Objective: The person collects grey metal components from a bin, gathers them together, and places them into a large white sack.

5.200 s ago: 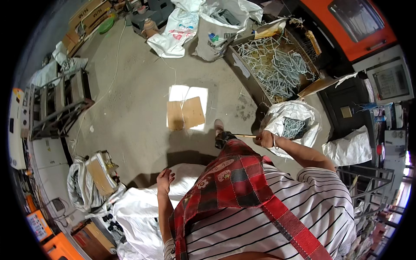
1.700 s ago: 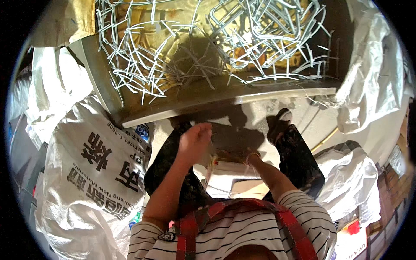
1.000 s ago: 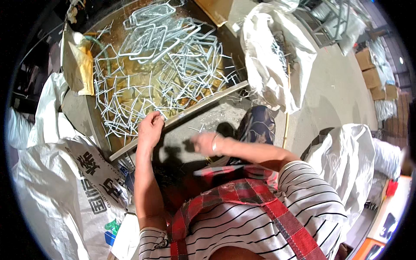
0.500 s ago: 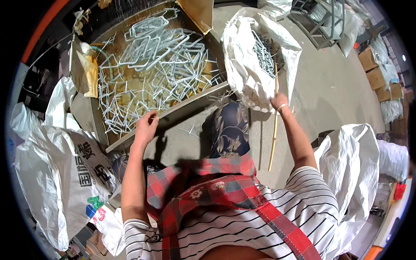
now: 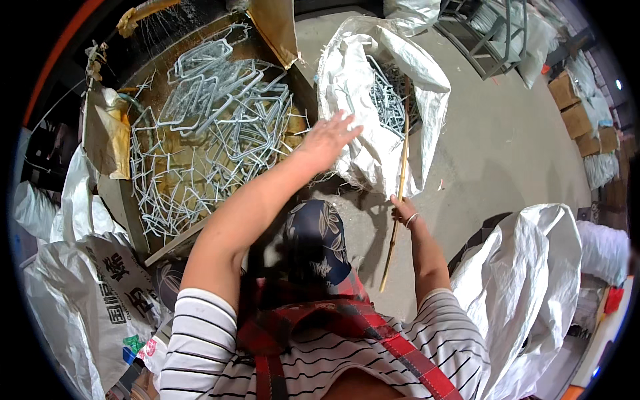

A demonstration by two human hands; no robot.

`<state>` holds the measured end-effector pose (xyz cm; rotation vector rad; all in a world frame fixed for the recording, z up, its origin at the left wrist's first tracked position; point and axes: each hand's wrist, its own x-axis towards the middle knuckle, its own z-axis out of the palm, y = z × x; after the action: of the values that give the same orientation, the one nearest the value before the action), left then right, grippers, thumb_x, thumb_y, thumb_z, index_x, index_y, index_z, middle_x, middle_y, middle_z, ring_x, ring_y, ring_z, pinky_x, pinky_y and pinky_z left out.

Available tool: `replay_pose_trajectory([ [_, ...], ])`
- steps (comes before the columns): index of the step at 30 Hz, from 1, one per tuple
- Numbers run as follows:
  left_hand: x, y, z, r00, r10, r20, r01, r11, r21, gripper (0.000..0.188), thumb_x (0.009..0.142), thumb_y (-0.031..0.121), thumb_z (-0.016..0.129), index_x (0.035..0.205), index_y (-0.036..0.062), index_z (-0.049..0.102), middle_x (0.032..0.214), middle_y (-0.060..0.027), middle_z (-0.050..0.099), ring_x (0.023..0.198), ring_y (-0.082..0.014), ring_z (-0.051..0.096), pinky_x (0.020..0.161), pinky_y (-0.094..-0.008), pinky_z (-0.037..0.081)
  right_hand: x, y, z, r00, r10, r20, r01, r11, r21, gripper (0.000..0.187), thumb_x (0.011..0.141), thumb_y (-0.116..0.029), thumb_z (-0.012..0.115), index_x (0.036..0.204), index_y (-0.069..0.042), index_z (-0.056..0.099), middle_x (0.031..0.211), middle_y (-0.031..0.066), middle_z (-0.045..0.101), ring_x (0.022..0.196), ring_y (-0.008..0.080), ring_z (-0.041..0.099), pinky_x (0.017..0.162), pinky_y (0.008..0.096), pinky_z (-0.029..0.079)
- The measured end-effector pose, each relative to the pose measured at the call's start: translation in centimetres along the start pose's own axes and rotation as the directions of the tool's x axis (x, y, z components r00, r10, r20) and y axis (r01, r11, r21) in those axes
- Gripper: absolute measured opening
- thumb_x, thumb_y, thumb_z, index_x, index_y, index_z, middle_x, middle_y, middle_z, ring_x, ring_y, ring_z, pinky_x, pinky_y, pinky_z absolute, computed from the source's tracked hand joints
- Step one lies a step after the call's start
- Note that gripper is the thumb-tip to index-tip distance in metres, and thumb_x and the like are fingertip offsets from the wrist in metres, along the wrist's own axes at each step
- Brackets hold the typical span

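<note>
My left hand [image 5: 330, 139] reaches across the tray's right corner, its fingers spread against the near left side of a white woven sack [image 5: 363, 150]. The sack's mouth is open, showing silver bent metal pieces [image 5: 385, 103] inside. A thin bamboo stick [image 5: 390, 250] leans upright out of the sack, its upper end among the pieces. My right hand [image 5: 403, 211], at the sack's near bottom edge, is closed around the stick. Left of the sack stands a large metal tray [image 5: 175, 241] holding a heap of bent silver metal rods [image 5: 223, 110] over a wet, brownish bottom.
Another white sack [image 5: 527, 267] stands by my right side, and a printed white sack [image 5: 73, 300] slumps at the left. A metal frame [image 5: 483, 40] is at the back right. Cardboard boxes [image 5: 575, 123] are stacked at the far right. My knee [image 5: 317, 237] is near the tray.
My left hand has gone from the tray's near edge to the sack, its fingers spreading. My right hand sits lower on the stick. The whole view has shifted slightly.
</note>
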<state>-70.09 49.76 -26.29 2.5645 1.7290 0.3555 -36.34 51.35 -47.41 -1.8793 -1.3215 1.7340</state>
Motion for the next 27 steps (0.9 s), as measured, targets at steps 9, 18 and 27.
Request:
replay_pose_trajectory([
  [9,7.5,-0.9,6.2,0.937,0.329,0.119,-0.349,0.892,0.288,0.044,0.078,0.013,0.048,0.121,0.0189,0.043,0.137,-0.0001,0.028,0.130,-0.0198,0.015,0.102,-0.0424,0.021,-25.0,-9.6,-4.7,0.989,-0.095,-0.110,0.095,0.995,-0.003,0.037,0.089,-0.023,0.041,0.123,-0.009,0.040,0.052,-0.0039,0.037,0.039,0.0062,0.036,0.035,0.0221,0.031],
  [18,5.1,-1.5,1.1,0.810,0.304,0.502,-0.447,0.874,0.192,0.013,0.070,0.013,0.053,0.072,0.0075,0.065,0.078,-0.0067,0.064,0.075,-0.0203,0.062,0.060,-0.0332,0.048,-42.6,-12.7,-11.7,0.980,-0.012,-0.197,-0.090,0.863,-0.496,0.040,0.088,-0.015,0.045,0.127,-0.007,0.040,0.063,-0.0054,0.043,0.053,0.0031,0.039,0.049,0.0185,0.035],
  [27,1.7,-3.3,0.4,0.888,0.194,0.417,-0.272,0.953,0.136,0.013,0.071,0.015,0.053,0.074,0.0053,0.061,0.076,-0.0097,0.064,0.071,-0.0232,0.062,0.061,-0.0347,0.047,-23.7,-19.8,-4.1,0.975,0.211,0.068,-0.197,0.965,-0.173,0.025,0.086,-0.028,0.047,0.085,-0.003,0.047,0.049,0.0036,0.046,0.032,0.0103,0.042,0.028,0.0233,0.032],
])
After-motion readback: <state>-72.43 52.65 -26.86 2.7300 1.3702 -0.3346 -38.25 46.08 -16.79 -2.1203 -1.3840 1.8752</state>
